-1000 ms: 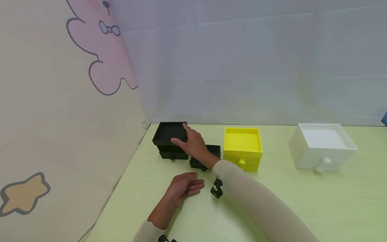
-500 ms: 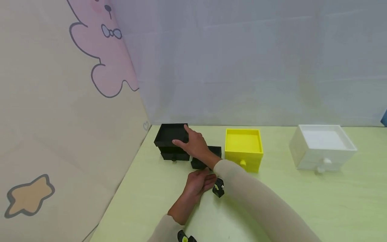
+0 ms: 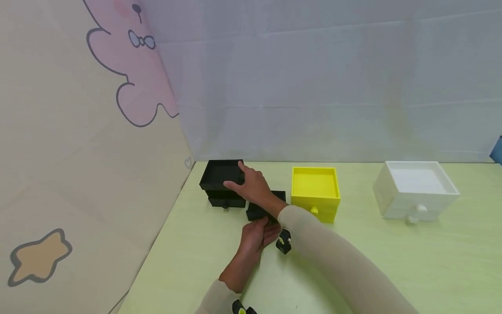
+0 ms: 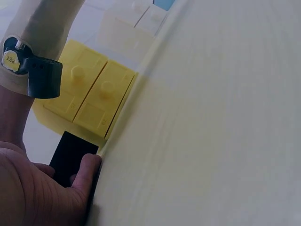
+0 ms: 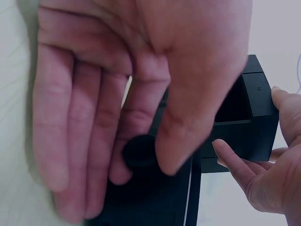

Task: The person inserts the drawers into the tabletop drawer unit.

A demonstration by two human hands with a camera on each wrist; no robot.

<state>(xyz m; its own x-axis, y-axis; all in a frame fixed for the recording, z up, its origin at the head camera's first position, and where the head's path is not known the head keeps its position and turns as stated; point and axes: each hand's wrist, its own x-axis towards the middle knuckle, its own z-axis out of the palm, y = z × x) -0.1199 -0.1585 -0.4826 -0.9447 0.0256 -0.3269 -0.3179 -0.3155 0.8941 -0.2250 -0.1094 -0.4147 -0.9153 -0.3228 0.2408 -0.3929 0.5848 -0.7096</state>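
Note:
A small black cabinet [image 3: 220, 173] stands at the left with its upper slot hollow and its lower drawer in place. My right hand [image 3: 252, 187] holds it across the right side, thumb at the near edge of the top tray and fingers toward the back. On the table just right of it sits a separate black drawer [image 3: 256, 213], partly hidden under my right wrist. My left hand [image 3: 254, 237], palm up, pinches the drawer's round knob [image 5: 140, 151] between thumb and index finger, the other fingers extended. In the left wrist view, black drawer material [image 4: 70, 148] shows beyond the thumb.
A yellow two-drawer cabinet [image 3: 315, 185] stands close to the right of the loose drawer. Farther right is a white cabinet [image 3: 417, 192]. Behind them rises a pale cloth backdrop [image 3: 321, 87], with a printed wall [image 3: 78, 174] on the left.
My left hand has moved right and slightly forward from the bare table to the black drawer's knob. The right hand keeps its place on the black cabinet.

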